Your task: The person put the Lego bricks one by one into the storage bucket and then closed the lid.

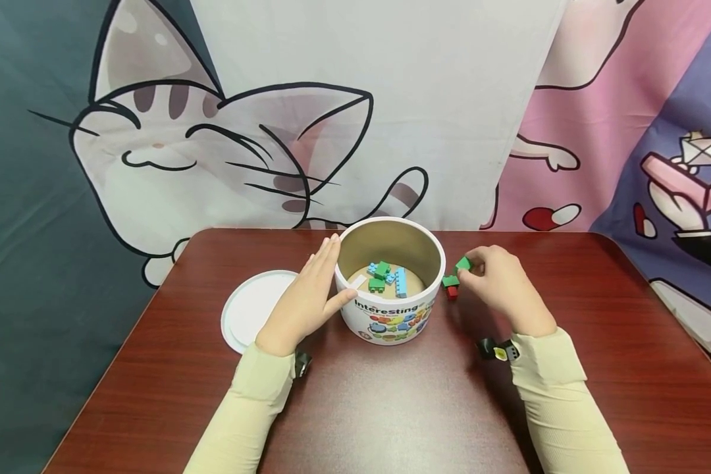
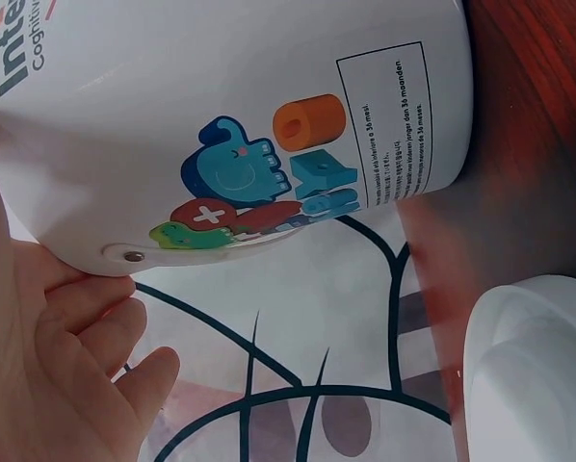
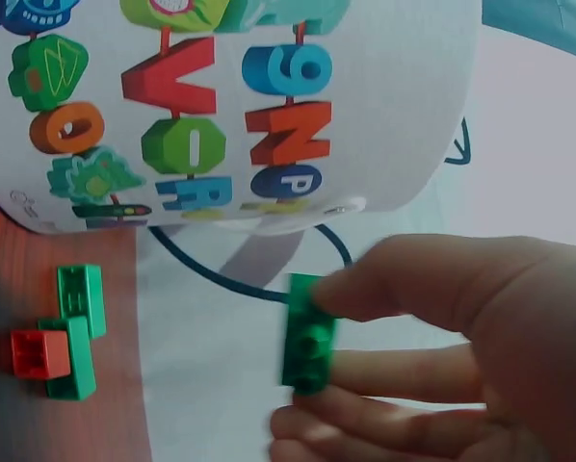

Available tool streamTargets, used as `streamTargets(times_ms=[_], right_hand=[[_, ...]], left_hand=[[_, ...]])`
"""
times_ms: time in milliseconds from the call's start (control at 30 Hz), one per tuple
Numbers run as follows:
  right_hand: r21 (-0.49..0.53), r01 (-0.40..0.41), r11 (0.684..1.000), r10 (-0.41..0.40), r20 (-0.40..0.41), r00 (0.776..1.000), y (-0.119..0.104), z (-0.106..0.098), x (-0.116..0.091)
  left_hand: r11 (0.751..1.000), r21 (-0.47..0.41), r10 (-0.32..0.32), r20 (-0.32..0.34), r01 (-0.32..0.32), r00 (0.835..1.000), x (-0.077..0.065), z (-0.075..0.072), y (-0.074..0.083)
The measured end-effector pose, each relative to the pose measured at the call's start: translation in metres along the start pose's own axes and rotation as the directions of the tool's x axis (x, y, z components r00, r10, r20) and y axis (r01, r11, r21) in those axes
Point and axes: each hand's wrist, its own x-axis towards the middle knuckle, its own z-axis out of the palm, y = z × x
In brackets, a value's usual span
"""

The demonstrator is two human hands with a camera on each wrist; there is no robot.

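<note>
A white round bucket with printed pictures stands on the table, several green and blue toy bricks lying inside on its floor. My left hand rests against the bucket's left side, fingers straight and thumb at the rim. Between thumb and fingers my right hand pinches a green toy brick, held just to the right of the bucket. Studs show on that brick in the right wrist view. Below it on the table lie two green bricks and a red brick, close together.
A white round lid lies flat on the table left of the bucket, partly behind the left hand. The brown table ends at a wall cloth printed with cartoon cats.
</note>
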Motion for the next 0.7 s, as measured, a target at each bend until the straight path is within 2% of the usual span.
streamTargets(times_ms=[200,467,700], right_hand=[[0.071,0.010,0.997,0.003,-0.178,0.984,-0.009,0.004,-0.003],[0.137,0.039,0.990,0.010,-0.342,0.940,-0.021,0.009,-0.003],[0.134,0.176,0.975,-0.096,-0.460,0.883,-0.031,0.016,-0.002]], left_hand=[[1.000,-0.007,0.006,-0.013,-0.006,1.000,-0.002,0.002,-0.002],[1.000,-0.009,0.011,-0.022,-0.011,1.000,-0.002,0.002,-0.001],[1.000,-0.012,0.013,-0.022,-0.013,1.000,-0.001,0.003,-0.001]])
